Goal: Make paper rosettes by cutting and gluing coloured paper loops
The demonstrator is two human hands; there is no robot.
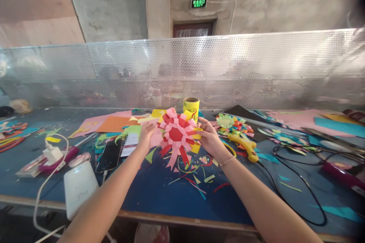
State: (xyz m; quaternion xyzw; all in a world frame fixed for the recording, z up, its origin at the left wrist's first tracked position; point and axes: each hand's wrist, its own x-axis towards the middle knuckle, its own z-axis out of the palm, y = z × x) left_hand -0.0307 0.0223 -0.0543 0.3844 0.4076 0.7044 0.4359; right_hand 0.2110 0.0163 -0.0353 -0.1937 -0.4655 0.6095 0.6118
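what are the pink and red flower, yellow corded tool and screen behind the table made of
Flower: seemingly matt paper or thin card, by its flat cut strips. Tool: probably smooth plastic, from its moulded shape. Screen: likely shiny perforated metal, silvery with rows of holes.

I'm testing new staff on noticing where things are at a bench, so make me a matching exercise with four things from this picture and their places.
Things
1. paper rosette
2. glue gun
3. phone
4. exit sign

Places
A. on the table, to the right of the right hand
B. high on the wall
C. on the table, to the left of the left hand
D. up between the two hands

Right pairs: 1-D, 2-A, 3-C, 4-B
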